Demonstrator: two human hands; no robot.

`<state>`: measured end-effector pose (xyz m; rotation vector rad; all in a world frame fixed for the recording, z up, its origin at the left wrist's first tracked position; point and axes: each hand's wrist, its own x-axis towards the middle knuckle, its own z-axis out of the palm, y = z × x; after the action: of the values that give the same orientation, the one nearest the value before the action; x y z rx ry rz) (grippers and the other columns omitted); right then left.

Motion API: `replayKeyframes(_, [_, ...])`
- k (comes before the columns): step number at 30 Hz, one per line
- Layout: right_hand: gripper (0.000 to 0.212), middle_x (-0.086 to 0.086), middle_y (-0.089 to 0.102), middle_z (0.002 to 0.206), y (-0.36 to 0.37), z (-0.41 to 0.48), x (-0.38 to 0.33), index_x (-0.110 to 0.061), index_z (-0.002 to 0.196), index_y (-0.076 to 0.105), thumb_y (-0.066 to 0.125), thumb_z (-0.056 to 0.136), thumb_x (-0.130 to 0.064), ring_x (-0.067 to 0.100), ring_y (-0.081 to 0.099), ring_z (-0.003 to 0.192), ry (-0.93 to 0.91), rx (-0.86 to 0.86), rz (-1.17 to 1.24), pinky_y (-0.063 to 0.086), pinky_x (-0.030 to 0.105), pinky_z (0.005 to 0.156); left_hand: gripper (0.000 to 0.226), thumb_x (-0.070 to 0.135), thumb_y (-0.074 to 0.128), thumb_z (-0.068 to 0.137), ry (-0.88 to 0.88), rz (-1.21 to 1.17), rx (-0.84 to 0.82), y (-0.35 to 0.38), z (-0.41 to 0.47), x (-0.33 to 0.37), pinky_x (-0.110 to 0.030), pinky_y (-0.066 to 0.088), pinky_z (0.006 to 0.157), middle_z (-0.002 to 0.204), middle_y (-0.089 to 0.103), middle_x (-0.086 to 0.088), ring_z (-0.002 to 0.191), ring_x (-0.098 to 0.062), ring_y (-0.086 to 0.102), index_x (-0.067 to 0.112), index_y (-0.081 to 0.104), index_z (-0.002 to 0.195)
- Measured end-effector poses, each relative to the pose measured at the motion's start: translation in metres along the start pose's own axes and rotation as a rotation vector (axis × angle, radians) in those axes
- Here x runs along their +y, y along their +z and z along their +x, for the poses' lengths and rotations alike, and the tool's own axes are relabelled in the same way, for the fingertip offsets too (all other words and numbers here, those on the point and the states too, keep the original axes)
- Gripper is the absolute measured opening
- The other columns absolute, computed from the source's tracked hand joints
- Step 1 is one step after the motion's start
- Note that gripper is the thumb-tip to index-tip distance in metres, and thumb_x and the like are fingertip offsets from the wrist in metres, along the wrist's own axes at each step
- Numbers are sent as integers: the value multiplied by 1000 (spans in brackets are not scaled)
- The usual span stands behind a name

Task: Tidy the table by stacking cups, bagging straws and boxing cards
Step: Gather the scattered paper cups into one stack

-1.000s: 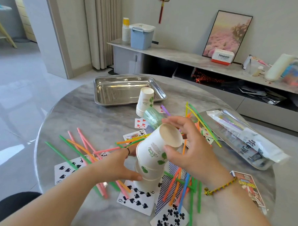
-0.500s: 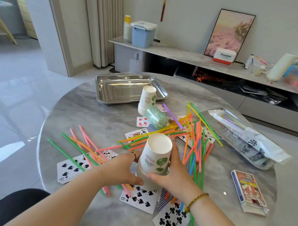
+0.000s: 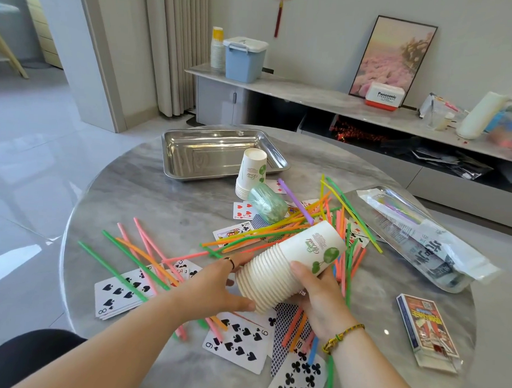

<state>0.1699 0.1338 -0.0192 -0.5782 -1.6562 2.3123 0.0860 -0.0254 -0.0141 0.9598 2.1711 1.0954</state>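
Grip: cup stack (image 3: 293, 263) is held tilted; the rim end is cupped by the left hand (image 3: 215, 286), the middle wrapped by the right hand (image 3: 320, 296).
Beyond grip: steel tray (image 3: 174, 161), second cup stack (image 3: 251, 176) upturned at its near edge.
Right of grip: straw bag (image 3: 417, 239), a few straws inside, laid in another tray (image 3: 361, 205); card box (image 3: 428, 327) nearer.
Under grip: loose straws (image 3: 276, 238) and cards (image 3: 236, 342), scattered lol.

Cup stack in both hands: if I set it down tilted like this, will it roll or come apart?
Probably light: the cup stack is paper. On its side it would likely roll in a curve, being tapered. The nested rims sit close together, so it should hold as one while the left hand and right hand grip it.
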Motion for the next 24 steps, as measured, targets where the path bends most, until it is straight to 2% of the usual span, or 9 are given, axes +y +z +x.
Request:
replayKeyframes(2, [75, -3, 64, 93, 1, 3, -1, -24, 103, 53, 75, 32, -37, 17, 59, 86, 7, 16, 55, 55, 32, 49, 68, 14, 75, 71, 19, -75, 40, 0, 3, 0, 3, 34, 86, 115, 47, 23, 110, 2, 47, 46, 34, 114])
replayKeyframes(5, [95, -2, 63, 97, 2, 8, -4, -28, 100, 55, 87, 12, -46, 20, 56, 93, 16, 24, 187, 55, 32, 51, 63, 7, 77, 67, 45, -187, 140, -5, 9, 3, -15, 39, 99, 112, 54, 14, 109, -4, 52, 40, 42, 108])
replayKeyframes(8, [96, 2, 62, 99, 6, 16, -11, -26, 101, 57, 88, 12, -49, 22, 56, 95, 27, 6, 267, 55, 33, 53, 58, 3, 76, 66, 59, -290, 199, -11, 16, 7, -19, 47, 90, 110, 56, 8, 99, -7, 59, 40, 47, 101])
replayKeyframes(11, [81, 7, 61, 100, 13, 30, -19, -21, 111, 54, 83, 39, -44, 21, 57, 89, 45, 35, 316, 55, 32, 52, 58, 7, 77, 67, 100, -389, 264, -17, 27, 12, -17, 50, 84, 112, 55, 5, 92, -3, 59, 43, 46, 99])
replayKeyframes(15, [35, 5, 59, 91, 22, 61, -32, -20, 101, 55, 54, 68, -32, 18, 57, 80, 28, 89, 445, 55, 28, 52, 69, 57, 69, 52, 148, -346, 348, -36, 58, 18, -21, 40, 97, 124, 50, 3, 114, -6, 48, 46, 37, 112])
replayKeyframes(18, [12, 2, 60, 87, 25, 88, -47, -21, 94, 56, 48, 86, -26, 15, 57, 79, -24, 118, 488, 56, 31, 56, 41, 26, 56, 87, 96, -470, 440, -60, 88, 18, -7, 41, 79, 119, 48, 5, 99, 1, 51, 30, 41, 124])
replayKeyframes(19, [12, 1, 60, 86, 23, 102, -54, -20, 95, 55, 47, 88, -25, 13, 58, 77, -45, 127, 474, 56, 34, 59, 37, 16, 50, 91, 67, -453, 459, -70, 101, 16, -10, 39, 80, 112, 49, 9, 100, 0, 51, 27, 42, 125])
replayKeyframes(21, [19, 2, 58, 89, 24, 126, -67, -14, 107, 49, 48, 89, -22, 12, 60, 75, -92, 145, 418, 56, 36, 59, 39, 10, 48, 91, 18, -376, 475, -83, 126, 5, -19, 34, 91, 109, 50, 15, 115, -8, 46, 27, 42, 126])
replayKeyframes(24, [44, 10, 54, 119, 27, 160, -85, -9, 129, 37, 53, 88, -17, 24, 55, 104, -141, 232, 341, 58, 39, 62, 54, 11, 53, 89, -50, -297, 464, -94, 159, -14, -22, 29, 97, 139, 42, 1, 130, -14, 37, 20, 32, 138])
